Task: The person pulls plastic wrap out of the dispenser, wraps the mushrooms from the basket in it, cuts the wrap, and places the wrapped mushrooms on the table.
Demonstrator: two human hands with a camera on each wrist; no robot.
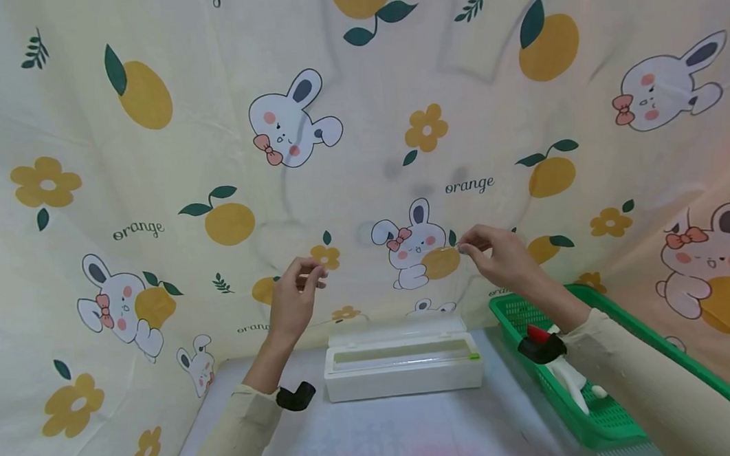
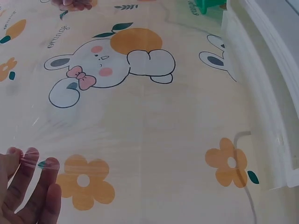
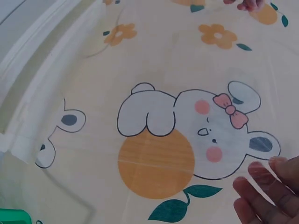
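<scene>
A white cling film dispenser box (image 1: 404,383) stands on the table with its lid raised. Clear cling film (image 2: 35,112) stretches up from it, nearly invisible apart from faint creases and streaks. My left hand (image 1: 296,297) pinches one corner of the film between thumb and fingers, above and to the left of the box. Higher on the right, my right hand (image 1: 499,254) pinches the other corner. In the right wrist view the film (image 3: 154,161) spans the space between the dispenser and the fingertips (image 3: 261,172).
On the right, a green plastic basket (image 1: 590,443) holds white items (image 1: 567,376), partly hidden by the right forearm. A patterned cloth (image 1: 362,173) with rabbits and oranges hangs behind the table. Each wrist bears a small black mount (image 1: 296,397).
</scene>
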